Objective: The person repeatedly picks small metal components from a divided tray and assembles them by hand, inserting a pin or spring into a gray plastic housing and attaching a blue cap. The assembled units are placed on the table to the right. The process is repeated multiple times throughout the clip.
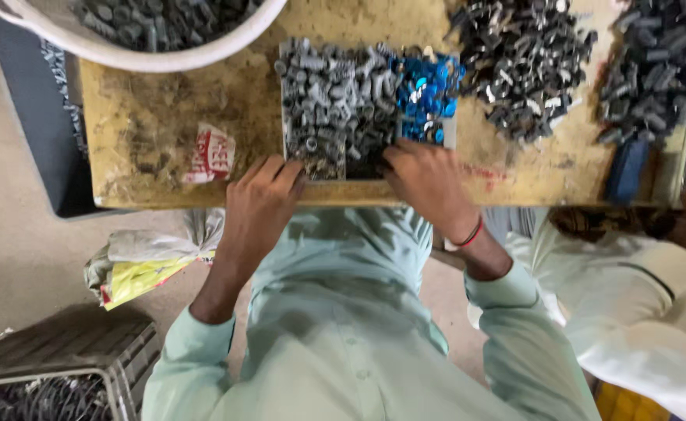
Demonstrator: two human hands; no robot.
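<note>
A shallow grey tray point(447, 134) lies on the worn wooden table point(164, 132), heaped with small grey cylindrical parts point(335, 101) and a cluster of shiny blue pieces point(429, 93) at its right side. My left hand point(261, 203) rests at the tray's near left corner, fingertips touching the grey parts. My right hand point(429, 183) is at the tray's near edge, fingers curled down among the parts. What either hand pinches, if anything, is hidden by the fingers.
A white tub point(148, 56) of dark parts stands at the far left. Two loose piles of dark parts point(522, 62) lie at the right. Another person in white point(631, 304) sits to my right. A crate point(70, 366) and plastic bags point(148, 261) are on the floor.
</note>
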